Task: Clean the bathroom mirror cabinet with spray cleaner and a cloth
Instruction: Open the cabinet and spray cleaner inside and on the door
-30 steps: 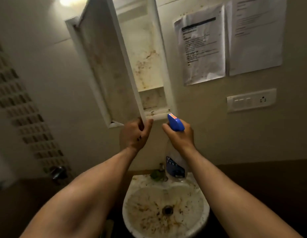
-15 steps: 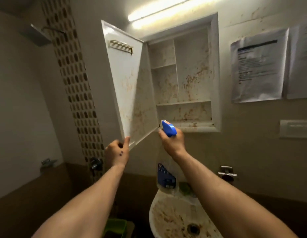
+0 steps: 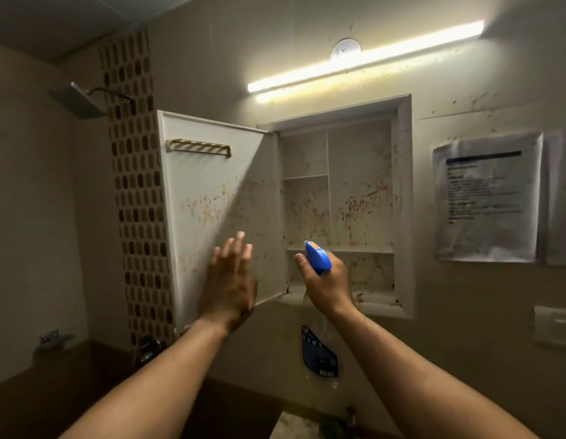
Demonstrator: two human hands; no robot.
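Grimy bathroom, stained cabinet (image 3: 403, 201) just beyond the right hand (image 3: 326, 283), which is wrapped round the neck of the spray bottle (image 3: 318, 256) (light, probably slick plastic), left hand (image 3: 227, 280) straight-fingered by the door (image 3: 212, 191).

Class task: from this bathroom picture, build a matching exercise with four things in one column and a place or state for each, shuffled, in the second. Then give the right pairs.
Column A
1. left hand
2. spray bottle
3. cabinet door
4. tube light

Column B
a. lit, above the cabinet
b. fingers straight, in front of the cabinet door
c. gripped by the right hand
d. swung open, spotted with brown stains

Pairs: 1-b, 2-c, 3-d, 4-a
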